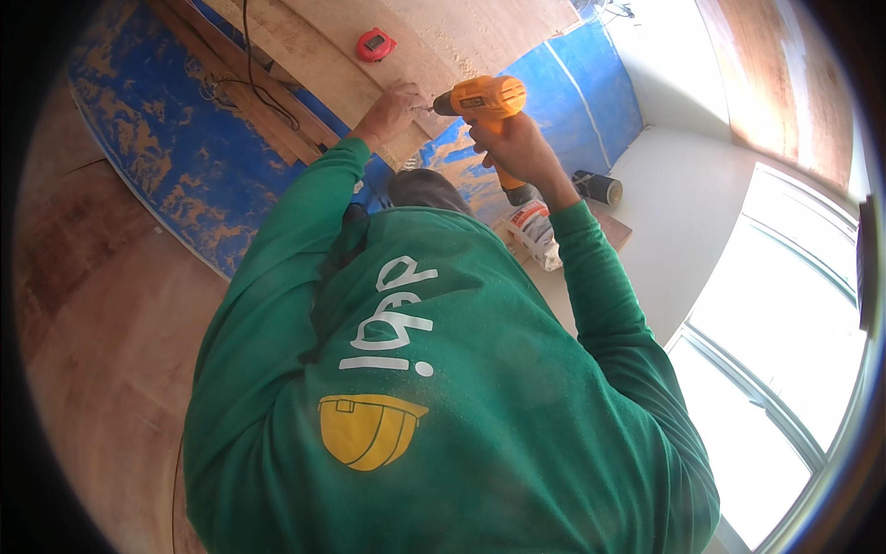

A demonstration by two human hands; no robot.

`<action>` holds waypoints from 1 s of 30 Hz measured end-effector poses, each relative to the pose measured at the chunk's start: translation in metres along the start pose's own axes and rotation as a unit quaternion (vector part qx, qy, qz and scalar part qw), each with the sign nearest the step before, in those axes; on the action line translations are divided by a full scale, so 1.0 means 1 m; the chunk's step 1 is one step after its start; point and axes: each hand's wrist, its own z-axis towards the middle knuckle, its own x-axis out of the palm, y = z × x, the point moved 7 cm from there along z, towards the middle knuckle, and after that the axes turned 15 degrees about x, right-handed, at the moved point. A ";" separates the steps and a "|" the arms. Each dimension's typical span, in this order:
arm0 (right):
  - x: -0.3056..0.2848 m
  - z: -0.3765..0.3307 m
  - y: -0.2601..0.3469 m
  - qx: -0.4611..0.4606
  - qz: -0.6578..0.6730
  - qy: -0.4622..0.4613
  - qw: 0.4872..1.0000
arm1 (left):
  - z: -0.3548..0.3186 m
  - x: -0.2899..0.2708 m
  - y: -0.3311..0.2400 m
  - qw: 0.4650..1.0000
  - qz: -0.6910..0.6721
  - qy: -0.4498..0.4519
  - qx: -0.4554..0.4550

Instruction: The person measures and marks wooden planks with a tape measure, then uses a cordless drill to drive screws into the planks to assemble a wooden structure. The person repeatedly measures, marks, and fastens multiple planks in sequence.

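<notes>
My right hand (pixel 519 150) is wrapped round the handle of a yellow-orange cordless drill (pixel 494 98), its black chuck pointing left. At the chuck's tip, my left hand (pixel 392 113) rests on the edge of a pale wooden board (pixel 434 42). The left fingers are pinched together close to the bit. Whatever small thing they hold there is too small to make out. A red tape measure (pixel 374 44) lies on the board, beyond my left hand. Sawdust is scattered over the wood near the drill.
Blue sheeting (pixel 175 138) strewn with sawdust covers the floor around the board. Wooden strips (pixel 268 115) and a dark cable (pixel 249 55) lie at left. A dark cylinder (pixel 598 187) and a white-and-red bag (pixel 535 233) sit to the right, beside a bright window (pixel 784 351).
</notes>
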 end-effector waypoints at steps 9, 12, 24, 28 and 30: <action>-0.006 -0.002 0.001 0.029 -0.030 0.000 0.999 | 0.003 0.001 -0.006 1.000 -0.007 -0.006 0.020; -0.008 -0.004 0.007 -0.006 -0.048 0.006 0.999 | 0.003 0.002 -0.008 1.000 -0.001 -0.014 0.020; -0.009 -0.016 0.016 0.022 -0.022 -0.016 0.999 | 0.005 -0.003 -0.015 0.997 0.025 -0.034 0.064; -0.016 -0.015 0.021 0.019 -0.062 -0.012 0.998 | 0.003 0.002 -0.012 0.999 -0.012 -0.022 0.030; -0.018 -0.015 0.020 0.018 -0.061 -0.009 0.998 | 0.004 0.005 -0.010 1.000 -0.003 0.002 0.005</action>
